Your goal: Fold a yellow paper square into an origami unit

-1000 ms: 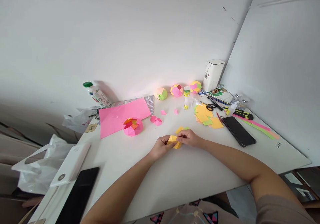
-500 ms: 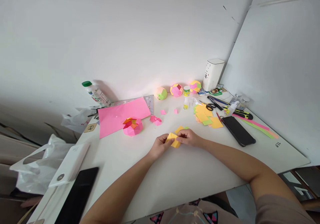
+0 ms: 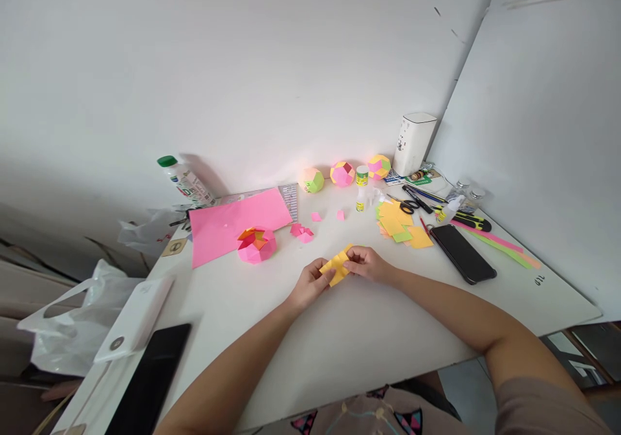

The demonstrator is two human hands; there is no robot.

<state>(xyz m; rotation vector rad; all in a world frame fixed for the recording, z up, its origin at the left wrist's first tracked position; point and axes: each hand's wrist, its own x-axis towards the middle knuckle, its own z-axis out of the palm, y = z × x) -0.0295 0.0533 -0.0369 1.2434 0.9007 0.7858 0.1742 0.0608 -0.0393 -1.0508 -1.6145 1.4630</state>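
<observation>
Between my two hands is a small yellow piece of paper (image 3: 338, 267) with crease lines across it. My left hand (image 3: 312, 284) pinches its left side, thumb on top. My right hand (image 3: 369, 265) grips the right edge between thumb and fingers. A bit of green paper shows just behind my right hand, mostly hidden. Left of my hands sits a pink paper ball (image 3: 257, 247), open at the top with orange inside. Several small pink paper pieces (image 3: 302, 232) lie beyond my hands.
At the back stand three finished-looking paper balls (image 3: 342, 173) and a glue stick (image 3: 361, 188). Yellow and green paper squares (image 3: 395, 220), scissors (image 3: 408, 206) and a black phone (image 3: 463, 254) lie right. A pink sheet (image 3: 237, 218) and a white-and-green bottle (image 3: 184, 181) are left.
The yellow paper was folded up half a second ago; now it is opened out into a flatter strip between my hands. Both hands stay in nearly the same place.
</observation>
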